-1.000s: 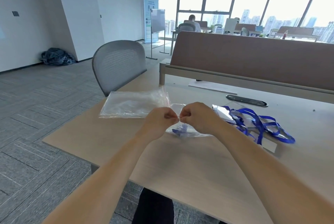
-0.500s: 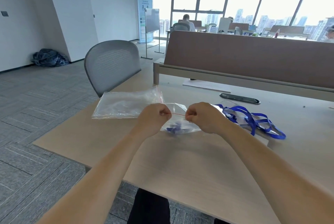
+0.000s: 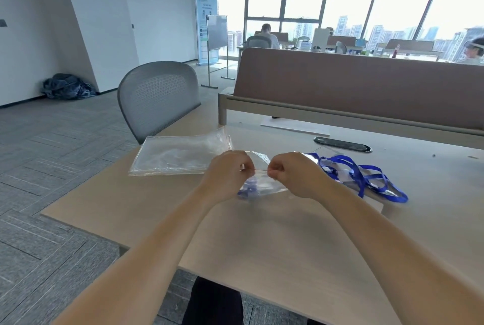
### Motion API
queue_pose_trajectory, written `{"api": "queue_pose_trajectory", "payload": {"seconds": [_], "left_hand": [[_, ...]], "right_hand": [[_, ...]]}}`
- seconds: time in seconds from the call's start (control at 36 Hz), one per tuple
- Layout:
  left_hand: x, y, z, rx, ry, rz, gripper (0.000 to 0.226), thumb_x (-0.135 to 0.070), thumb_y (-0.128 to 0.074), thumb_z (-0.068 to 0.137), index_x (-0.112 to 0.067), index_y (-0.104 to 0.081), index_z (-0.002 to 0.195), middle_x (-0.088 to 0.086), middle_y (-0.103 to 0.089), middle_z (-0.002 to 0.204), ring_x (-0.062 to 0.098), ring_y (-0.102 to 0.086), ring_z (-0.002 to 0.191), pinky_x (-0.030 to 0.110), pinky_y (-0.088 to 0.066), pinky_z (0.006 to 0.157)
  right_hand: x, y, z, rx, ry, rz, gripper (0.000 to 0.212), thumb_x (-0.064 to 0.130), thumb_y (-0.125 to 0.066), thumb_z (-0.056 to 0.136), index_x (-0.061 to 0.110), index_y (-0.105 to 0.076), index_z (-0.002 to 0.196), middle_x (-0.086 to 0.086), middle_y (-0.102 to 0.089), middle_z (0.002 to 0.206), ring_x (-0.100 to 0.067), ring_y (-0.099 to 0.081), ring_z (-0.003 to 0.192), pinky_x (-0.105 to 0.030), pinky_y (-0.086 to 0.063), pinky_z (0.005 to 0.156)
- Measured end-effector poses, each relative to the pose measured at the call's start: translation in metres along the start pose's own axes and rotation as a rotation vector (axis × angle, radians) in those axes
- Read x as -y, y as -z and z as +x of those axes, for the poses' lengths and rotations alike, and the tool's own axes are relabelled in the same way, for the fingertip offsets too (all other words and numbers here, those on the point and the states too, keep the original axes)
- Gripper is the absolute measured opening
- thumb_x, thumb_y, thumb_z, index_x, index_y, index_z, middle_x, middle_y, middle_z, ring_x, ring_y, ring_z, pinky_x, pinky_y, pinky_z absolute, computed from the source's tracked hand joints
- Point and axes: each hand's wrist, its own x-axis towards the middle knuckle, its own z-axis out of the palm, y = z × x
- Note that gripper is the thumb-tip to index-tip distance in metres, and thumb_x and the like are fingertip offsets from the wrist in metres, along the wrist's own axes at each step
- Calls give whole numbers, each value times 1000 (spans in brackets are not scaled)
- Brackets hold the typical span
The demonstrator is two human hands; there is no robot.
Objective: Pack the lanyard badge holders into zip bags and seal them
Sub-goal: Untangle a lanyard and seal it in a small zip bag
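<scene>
A clear zip bag (image 3: 262, 185) with a red zip line is held just above the wooden desk (image 3: 275, 240), a blue lanyard badge holder bunched inside it. My left hand (image 3: 230, 175) pinches the zip edge at the left. My right hand (image 3: 296, 174) pinches it a short way to the right. The red strip runs taut between my fingertips. A stack of empty clear zip bags (image 3: 178, 154) lies to the left. Loose badge holders with blue lanyards (image 3: 364, 178) are piled on the right.
A grey mesh chair (image 3: 157, 96) stands at the desk's far left corner. A brown divider panel (image 3: 361, 88) runs along the back, with a white sheet (image 3: 296, 126) and a black cable grommet (image 3: 343, 144) before it. People sit at desks by the windows.
My two hands have drawn apart along the bag's zip edge, so more of the red strip shows between them. The camera view has shifted slightly.
</scene>
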Motion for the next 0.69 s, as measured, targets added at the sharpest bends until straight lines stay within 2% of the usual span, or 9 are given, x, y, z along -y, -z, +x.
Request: {"api": "queue_pose_trajectory", "payload": {"seconds": [0.08, 0.17, 0.25, 0.33, 0.39, 0.47, 0.56, 0.64, 0.69], "left_hand": [[3, 2, -3, 19, 20, -42, 14, -12, -63, 88, -20, -66, 77, -3, -68, 88, 20, -61, 90, 36, -48, 87], [1, -1, -4, -15, 8, 39, 11, -15, -63, 89, -19, -70, 82, -5, -69, 92, 19, -61, 95, 33, -45, 88], [-1, -3, -3, -46, -39, 218, 12, -28, -63, 91, -23, -70, 99, -8, -65, 105, 16, -54, 108, 34, -35, 95], [-5, -3, -2, -23, -74, 240, 34, -36, -66, 90, -23, -62, 121, -7, -60, 117, 16, -48, 116, 33, -31, 97], [-10, -5, 0, -12, -104, 258, 29, -35, -65, 91, -24, -65, 118, -7, -63, 117, 16, -50, 116, 33, -31, 97], [-13, -9, 3, 7, -116, 285, 16, -30, -58, 94, -24, -72, 100, -6, -68, 104, 18, -55, 107, 31, -33, 89], [-16, -11, 2, 11, -89, 174, 14, -23, -58, 93, -19, -70, 89, -4, -68, 89, 19, -59, 93, 31, -39, 81], [-17, -8, 1, 34, -35, 60, 14, -15, -57, 91, -16, -68, 83, -6, -63, 81, 16, -56, 80, 25, -36, 66], [-15, -5, 2, 33, -6, 41, 14, -14, -57, 90, -15, -68, 81, -6, -64, 82, 17, -56, 81, 27, -40, 68]], "right_hand": [[-7, 0, -2, 9, -28, 22, 13, 27, -59, 96, 20, -70, 96, 6, -67, 94, -13, -59, 86, -26, -42, 74], [-8, -2, -5, 14, -30, 34, 12, 24, -58, 97, 19, -69, 95, 7, -64, 91, -13, -58, 85, -26, -41, 73], [-5, -2, -6, 8, -22, -16, 12, 25, -55, 98, 24, -63, 89, 7, -62, 90, -15, -56, 85, -28, -42, 74], [-2, -1, -5, -6, -12, -17, 12, 24, -55, 98, 24, -64, 89, 6, -63, 91, -15, -57, 86, -29, -44, 76], [1, -1, -5, -8, -7, -20, 13, 24, -56, 98, 21, -67, 94, 6, -63, 91, -15, -57, 86, -28, -43, 76], [3, -2, -5, -14, -4, -12, 14, 24, -56, 99, 19, -69, 97, 7, -62, 91, -14, -56, 87, -29, -45, 78], [0, -1, -5, -26, -6, -4, 13, 25, -56, 99, 19, -68, 98, 7, -61, 90, -14, -56, 87, -29, -45, 78], [-6, 2, -8, -33, -28, 47, 12, 25, -58, 98, 17, -68, 97, 6, -63, 91, -14, -57, 86, -28, -43, 75], [-13, 3, -11, -45, -65, 96, 11, 25, -60, 97, 17, -68, 98, 4, -66, 94, -15, -59, 85, -29, -46, 75]]}}
